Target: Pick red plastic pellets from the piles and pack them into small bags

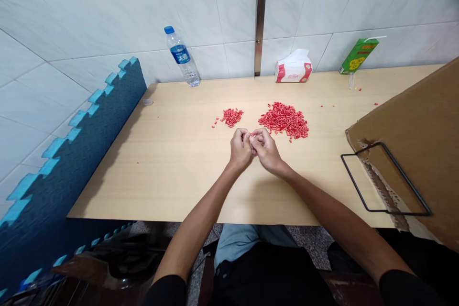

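My left hand (241, 148) and my right hand (266, 149) meet above the table, fingertips touching. Both are closed in a pinch around a small red piece (252, 135), of which only a bit shows between the fingers. Just beyond my left hand lies a small pile of short red tube-like pieces (232, 117), with a few strays at its left. A larger pile of the same red pieces (285, 119) spreads beyond my right hand. The pieces are too small to make out in detail.
On the wooden table (172, 172), a water bottle (182, 60), tissue pack (294, 68) and green drink carton (358, 56) stand along the tiled wall. Blue foam mat (89, 138) borders the left. A cardboard sheet (412, 143) and black wire frame (385, 179) are at right.
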The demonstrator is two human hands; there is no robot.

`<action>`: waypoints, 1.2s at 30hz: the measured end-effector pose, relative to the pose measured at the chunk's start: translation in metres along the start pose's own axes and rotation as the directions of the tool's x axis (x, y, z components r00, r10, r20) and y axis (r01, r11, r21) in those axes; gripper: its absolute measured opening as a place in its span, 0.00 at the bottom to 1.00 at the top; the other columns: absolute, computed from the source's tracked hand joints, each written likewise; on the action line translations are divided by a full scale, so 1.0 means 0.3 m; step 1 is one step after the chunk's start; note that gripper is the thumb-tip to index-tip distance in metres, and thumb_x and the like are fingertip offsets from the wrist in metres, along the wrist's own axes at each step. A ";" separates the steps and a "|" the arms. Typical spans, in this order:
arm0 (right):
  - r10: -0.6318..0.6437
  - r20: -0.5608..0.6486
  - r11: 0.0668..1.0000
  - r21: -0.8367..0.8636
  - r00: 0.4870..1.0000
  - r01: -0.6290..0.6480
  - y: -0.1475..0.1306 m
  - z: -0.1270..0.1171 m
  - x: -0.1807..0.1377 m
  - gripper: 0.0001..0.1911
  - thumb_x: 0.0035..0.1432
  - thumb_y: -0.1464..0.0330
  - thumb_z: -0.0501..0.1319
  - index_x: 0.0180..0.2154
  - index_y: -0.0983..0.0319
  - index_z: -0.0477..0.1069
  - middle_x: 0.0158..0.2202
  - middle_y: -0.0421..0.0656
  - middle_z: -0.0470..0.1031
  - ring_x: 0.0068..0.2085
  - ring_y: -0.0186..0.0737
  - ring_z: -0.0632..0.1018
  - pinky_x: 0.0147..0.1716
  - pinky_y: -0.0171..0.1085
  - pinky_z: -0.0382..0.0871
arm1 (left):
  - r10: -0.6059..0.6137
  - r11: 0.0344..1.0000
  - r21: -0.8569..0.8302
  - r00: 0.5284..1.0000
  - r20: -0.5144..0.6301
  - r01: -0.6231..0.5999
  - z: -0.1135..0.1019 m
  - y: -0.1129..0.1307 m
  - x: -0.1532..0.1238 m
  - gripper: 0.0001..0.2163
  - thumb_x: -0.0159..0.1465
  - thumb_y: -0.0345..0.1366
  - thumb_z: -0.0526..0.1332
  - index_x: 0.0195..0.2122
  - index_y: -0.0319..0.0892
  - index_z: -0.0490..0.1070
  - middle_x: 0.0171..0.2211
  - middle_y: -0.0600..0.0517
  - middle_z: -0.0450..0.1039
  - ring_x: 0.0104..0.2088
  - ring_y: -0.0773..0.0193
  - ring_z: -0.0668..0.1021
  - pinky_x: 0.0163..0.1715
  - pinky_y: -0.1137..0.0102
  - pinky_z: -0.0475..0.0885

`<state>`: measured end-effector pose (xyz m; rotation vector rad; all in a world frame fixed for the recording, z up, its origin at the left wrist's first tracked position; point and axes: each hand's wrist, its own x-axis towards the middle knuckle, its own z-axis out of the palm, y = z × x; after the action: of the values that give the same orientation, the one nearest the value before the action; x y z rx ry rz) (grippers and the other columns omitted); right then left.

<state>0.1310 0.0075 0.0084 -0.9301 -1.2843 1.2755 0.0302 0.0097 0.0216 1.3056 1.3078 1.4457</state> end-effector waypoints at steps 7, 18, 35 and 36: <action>-0.060 -0.038 0.986 -0.160 0.997 0.053 0.012 -0.012 0.003 0.09 0.60 0.60 0.57 0.38 0.58 0.66 0.25 0.37 0.70 0.26 0.34 0.72 0.27 0.32 0.65 | 0.009 1.000 -0.023 1.000 0.006 -0.009 -0.001 -0.012 0.004 0.09 0.63 0.38 0.57 0.29 0.43 0.60 0.21 0.57 0.61 0.21 0.69 0.65 0.23 0.74 0.62; -0.052 0.003 0.959 -0.278 0.999 0.051 -0.008 -0.027 0.007 0.17 0.64 0.56 0.50 0.27 0.59 0.63 0.19 0.36 0.66 0.21 0.32 0.66 0.23 0.32 0.60 | 0.146 0.974 0.173 0.989 0.019 -0.147 -0.008 -0.048 0.007 0.05 0.63 0.32 0.55 0.30 0.42 0.63 0.27 0.54 0.64 0.28 0.67 0.68 0.31 0.72 0.63; 0.046 -0.011 0.993 -0.111 0.999 -0.047 -0.005 -0.013 0.007 0.16 0.62 0.56 0.52 0.29 0.60 0.64 0.19 0.35 0.66 0.19 0.31 0.68 0.19 0.31 0.62 | 0.276 0.896 0.353 0.961 0.030 -0.268 -0.015 -0.053 0.005 0.04 0.64 0.31 0.52 0.31 0.43 0.60 0.30 0.52 0.64 0.30 0.65 0.70 0.32 0.70 0.65; 0.021 -0.017 0.991 -0.131 1.000 -0.023 -0.004 -0.012 0.005 0.14 0.62 0.56 0.53 0.31 0.59 0.65 0.20 0.35 0.67 0.20 0.32 0.69 0.21 0.31 0.63 | 0.265 0.901 0.350 0.964 0.024 -0.256 -0.015 -0.053 0.006 0.04 0.64 0.31 0.52 0.31 0.43 0.60 0.30 0.52 0.64 0.30 0.65 0.70 0.32 0.70 0.65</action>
<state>0.1344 0.0094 0.0095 -1.0474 -1.3614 1.2092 0.0241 0.0132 0.0064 1.7594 1.5004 1.4516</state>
